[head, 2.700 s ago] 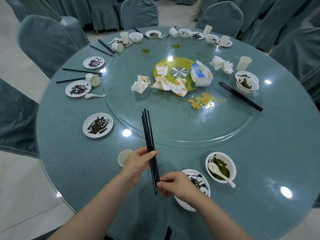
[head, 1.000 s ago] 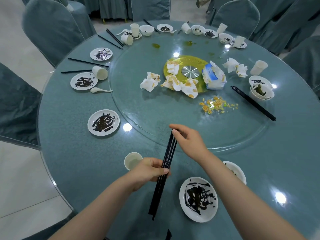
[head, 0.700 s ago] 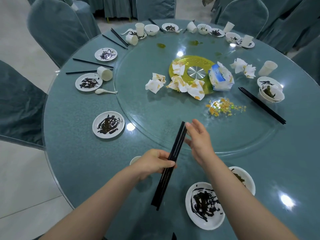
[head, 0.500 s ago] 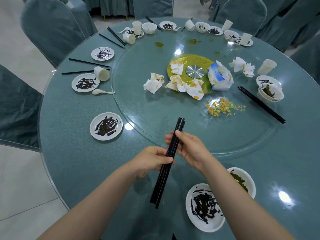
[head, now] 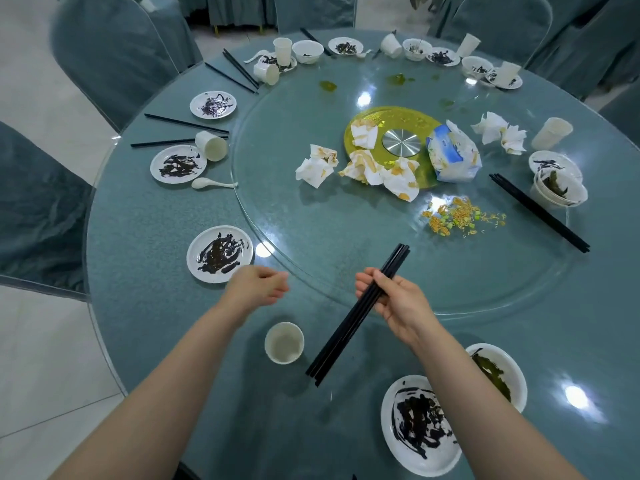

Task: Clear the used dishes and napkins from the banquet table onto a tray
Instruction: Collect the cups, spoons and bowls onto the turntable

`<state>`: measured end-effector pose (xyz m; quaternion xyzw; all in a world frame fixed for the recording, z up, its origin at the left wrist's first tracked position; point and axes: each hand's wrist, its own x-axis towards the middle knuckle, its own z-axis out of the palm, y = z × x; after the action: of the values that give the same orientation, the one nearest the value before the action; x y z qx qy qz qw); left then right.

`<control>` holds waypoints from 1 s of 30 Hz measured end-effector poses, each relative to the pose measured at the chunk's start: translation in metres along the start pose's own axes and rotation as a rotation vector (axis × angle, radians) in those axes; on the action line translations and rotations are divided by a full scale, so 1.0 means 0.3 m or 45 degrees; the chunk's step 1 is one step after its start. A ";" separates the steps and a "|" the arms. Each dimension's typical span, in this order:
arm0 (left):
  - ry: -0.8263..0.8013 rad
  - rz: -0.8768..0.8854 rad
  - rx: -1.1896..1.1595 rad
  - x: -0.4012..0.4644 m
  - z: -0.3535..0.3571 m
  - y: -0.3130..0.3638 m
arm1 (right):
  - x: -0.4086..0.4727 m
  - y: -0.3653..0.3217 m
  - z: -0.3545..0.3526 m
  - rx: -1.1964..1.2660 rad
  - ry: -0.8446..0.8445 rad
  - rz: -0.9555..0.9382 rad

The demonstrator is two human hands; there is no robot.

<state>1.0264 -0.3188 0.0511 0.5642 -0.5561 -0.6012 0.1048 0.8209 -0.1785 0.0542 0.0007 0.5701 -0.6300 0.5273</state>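
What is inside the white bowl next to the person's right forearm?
The white bowl holds dark green leafy leftovers along its inner wall. The right forearm covers the bowl's left part, so anything else lying there cannot be seen.

black chopsticks; white plates — dark-smeared; teal table

Glossy glass turntable, crumpled paper napkins — brushed-metal hub
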 end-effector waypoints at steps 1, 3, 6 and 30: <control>0.085 -0.069 -0.103 0.028 -0.037 -0.037 | 0.001 0.000 -0.014 0.001 0.013 0.000; 0.240 -0.203 -0.339 0.071 -0.089 -0.121 | 0.001 0.003 -0.035 -0.002 0.031 0.004; 0.496 -0.326 -0.632 0.111 -0.129 -0.219 | -0.001 0.016 -0.052 0.004 0.041 0.020; 0.341 -0.051 -0.752 -0.028 0.025 -0.055 | -0.196 -0.013 -0.331 0.138 0.134 -0.025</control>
<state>1.0317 -0.3024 0.0410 0.5943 -0.3276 -0.6589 0.3244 0.7849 -0.0690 0.0576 0.0569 0.5622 -0.6641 0.4896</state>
